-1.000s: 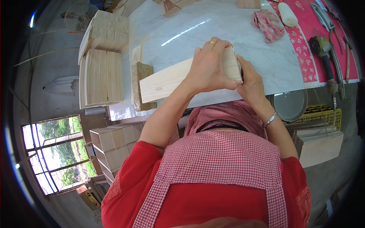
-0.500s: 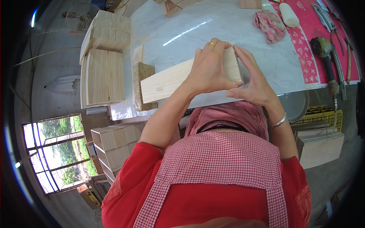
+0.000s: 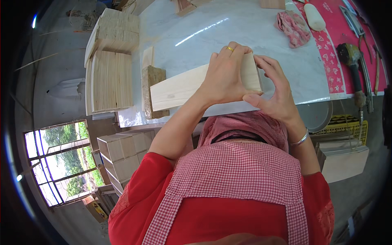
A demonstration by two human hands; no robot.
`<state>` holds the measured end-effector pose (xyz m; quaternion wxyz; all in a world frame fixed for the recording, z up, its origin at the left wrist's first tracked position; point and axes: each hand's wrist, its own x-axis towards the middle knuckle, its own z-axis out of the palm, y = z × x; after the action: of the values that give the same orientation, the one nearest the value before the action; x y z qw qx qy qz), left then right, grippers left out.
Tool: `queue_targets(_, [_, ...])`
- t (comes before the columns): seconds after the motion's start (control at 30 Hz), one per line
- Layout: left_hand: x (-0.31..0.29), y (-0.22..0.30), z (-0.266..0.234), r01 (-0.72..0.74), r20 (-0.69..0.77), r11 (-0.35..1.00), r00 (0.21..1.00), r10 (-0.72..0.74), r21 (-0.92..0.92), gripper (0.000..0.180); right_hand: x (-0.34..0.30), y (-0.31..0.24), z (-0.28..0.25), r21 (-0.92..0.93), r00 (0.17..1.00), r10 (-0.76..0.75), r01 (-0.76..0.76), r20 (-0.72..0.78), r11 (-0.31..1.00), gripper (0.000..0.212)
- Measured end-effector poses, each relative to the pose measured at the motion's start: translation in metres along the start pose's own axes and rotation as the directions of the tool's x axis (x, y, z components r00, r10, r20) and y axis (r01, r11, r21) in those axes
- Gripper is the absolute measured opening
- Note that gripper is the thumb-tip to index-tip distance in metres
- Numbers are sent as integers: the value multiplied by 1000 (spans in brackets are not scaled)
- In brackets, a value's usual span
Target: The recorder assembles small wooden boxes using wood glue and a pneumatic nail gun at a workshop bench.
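Note:
A long, pale wooden piece (image 3: 179, 87) with a flat top face lies at the near edge of the table; whether it is a solid board or the side of a box, I cannot tell. My left hand (image 3: 226, 75) spans it near its right end, fingers over the far edge and thumb on the near side. At that right end is my right hand (image 3: 277, 90), its fingers spread and curved; the thumb tip is by the near corner, and the fingertips are just off the end. The piece's left end meets a rough brown block (image 3: 154, 92).
Stacked thin wooden boards (image 3: 112, 81) stand at the table's left. To the far right are a pink rag (image 3: 292, 28), a white bottle (image 3: 314, 17) and a power tool (image 3: 351, 61) on a red cloth. Wooden boxes (image 3: 122, 151) are stacked below left; a yellow crate (image 3: 347, 122) is below right.
My right hand's fingers have come away from the end of the wooden piece and opened a little to the right. My left hand and the piece have hardly moved.

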<state>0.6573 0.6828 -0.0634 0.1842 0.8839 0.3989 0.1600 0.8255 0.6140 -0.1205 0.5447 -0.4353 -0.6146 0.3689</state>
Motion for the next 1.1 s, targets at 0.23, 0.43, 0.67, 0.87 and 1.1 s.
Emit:
queue_targets(0.23, [-1, 1, -1, 11, 13, 1000, 1000, -11, 4, 88, 1, 0, -1, 20, 1000, -12, 12, 12, 1000, 88])
queue_targets(0.43, [0, 1, 1, 19, 18, 1000, 1000, -20, 12, 88, 0, -1, -4, 41, 1000, -11, 11, 2, 999, 84])
queue_targets(0.67, [3, 2, -3, 40, 49, 999, 998, -40, 3, 88, -43, -11, 3, 73, 998, 26, -22, -59, 997, 79])
queue_targets(0.87, [4, 2, -2, 36, 53, 999, 998, -36, 2, 89, -53, -19, 6, 23, 998, 25, -24, -58, 999, 74])
queue_targets(1.1, [4, 2, -2, 44, 48, 999, 998, -44, 1, 88, -53, -22, 8, 62, 997, 38, -33, -69, 998, 74])
